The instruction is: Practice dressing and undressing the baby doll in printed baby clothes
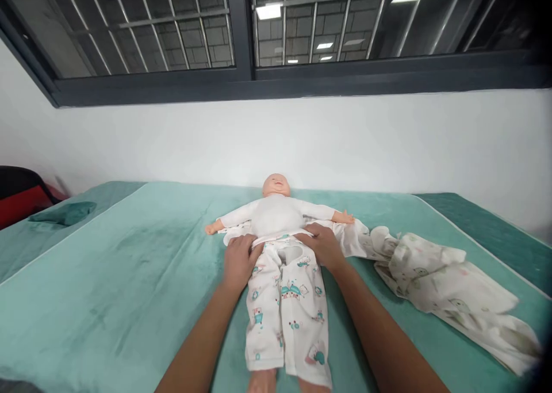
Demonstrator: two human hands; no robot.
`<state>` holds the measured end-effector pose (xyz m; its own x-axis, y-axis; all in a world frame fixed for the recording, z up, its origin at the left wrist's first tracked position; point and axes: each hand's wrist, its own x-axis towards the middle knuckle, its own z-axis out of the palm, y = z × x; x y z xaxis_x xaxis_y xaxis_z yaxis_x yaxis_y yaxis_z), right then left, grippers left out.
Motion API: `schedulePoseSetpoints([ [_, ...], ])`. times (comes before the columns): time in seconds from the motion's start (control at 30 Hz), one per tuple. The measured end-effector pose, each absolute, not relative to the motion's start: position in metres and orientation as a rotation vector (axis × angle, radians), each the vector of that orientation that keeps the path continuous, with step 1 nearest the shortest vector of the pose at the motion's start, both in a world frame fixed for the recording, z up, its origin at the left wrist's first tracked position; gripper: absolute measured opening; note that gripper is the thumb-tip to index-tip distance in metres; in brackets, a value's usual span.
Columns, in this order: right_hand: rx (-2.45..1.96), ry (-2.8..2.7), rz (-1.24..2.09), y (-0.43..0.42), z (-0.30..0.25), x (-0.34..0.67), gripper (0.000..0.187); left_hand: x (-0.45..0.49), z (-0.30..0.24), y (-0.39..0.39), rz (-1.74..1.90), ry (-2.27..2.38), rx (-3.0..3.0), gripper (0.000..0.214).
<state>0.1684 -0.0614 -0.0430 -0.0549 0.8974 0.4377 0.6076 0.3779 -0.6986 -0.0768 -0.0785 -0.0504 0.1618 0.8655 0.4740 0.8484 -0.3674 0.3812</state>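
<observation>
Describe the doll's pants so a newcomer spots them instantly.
On the green cover, find the doll lying face up. Its pants run down from between the left hand and right hand. Teal prints set them apart from the plain white top and the rumpled, paler-patterned cloth.

TEXT: none readable | printed trousers (301,315), 6 o'clock: small motifs, no legible lettering | patterned cloth (448,286), 4 o'clock: faint print, no legible lettering | numbers, brands, signs: none readable
</observation>
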Motion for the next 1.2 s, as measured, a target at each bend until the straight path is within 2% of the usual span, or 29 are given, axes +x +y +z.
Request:
schedulePoseSetpoints([
  [0.13,-1.423,-1.729,0.437,-0.086,-0.053,0.174,0.050,-0.088,-0.053,-0.105,0.986,1.583,2.188,0.031],
  [0.23,-1.345,-1.716,0.421,-0.110,-0.057,0.174,0.036,-0.095,-0.053,-0.119,1.053,1.385,2.021,0.026],
  [0.33,-1.234,-1.758,0.504,-0.133,-0.058,0.175,0.024,-0.098,-0.051,-0.126,1.066,1.270,1.912,0.041],
  [0.4,-1.204,-1.814,0.615,-0.145,-0.056,0.177,0.036,-0.098,-0.051,-0.127,1.078,1.260,1.915,0.041],
  [0.47,-1.238,-1.863,0.701,-0.153,-0.054,0.177,0.046,-0.097,-0.052,-0.129,1.084,1.304,2.012,0.029],
  [0.6,-1.356,-1.932,0.540,-0.156,-0.054,0.167,0.019,-0.094,-0.060,-0.133,1.014,1.525,2.305,0.023],
  [0.7,-1.466,-1.785,0.313,-0.156,-0.062,0.158,0.012,-0.092,-0.067,-0.137,1.065,1.681,2.330,0.029],
  [0.77,-1.526,-1.627,0.324,-0.156,-0.065,0.155,0.008,-0.091,-0.067,-0.137,1.076,1.715,2.231,0.030],
  [0.83,-1.493,-1.539,0.486,-0.158,-0.064,0.155,0.005,-0.091,-0.064,-0.139,1.046,1.651,2.086,0.029],
  [0.93,-1.329,-1.550,0.800,-0.167,-0.056,0.159,0.015,-0.094,-0.057,-0.147,1.053,1.424,1.866,0.030],
  [1.0,-1.252,-1.633,0.946,-0.175,-0.052,0.162,0.027,-0.097,-0.054,-0.157,1.039,1.282,1.808,0.041],
  [1.07,-1.237,-1.724,0.955,-0.184,-0.053,0.162,0.026,-0.100,-0.054,-0.169,0.994,1.226,1.859,0.041],
  [1.13,-1.260,-1.721,0.860,-0.192,-0.059,0.160,0.019,-0.101,-0.056,-0.179,0.972,1.285,1.973,0.026],
  [1.2,-1.285,-1.593,0.802,-0.198,-0.066,0.157,0.025,-0.100,-0.058,-0.187,0.973,1.405,2.031,0.029],
])
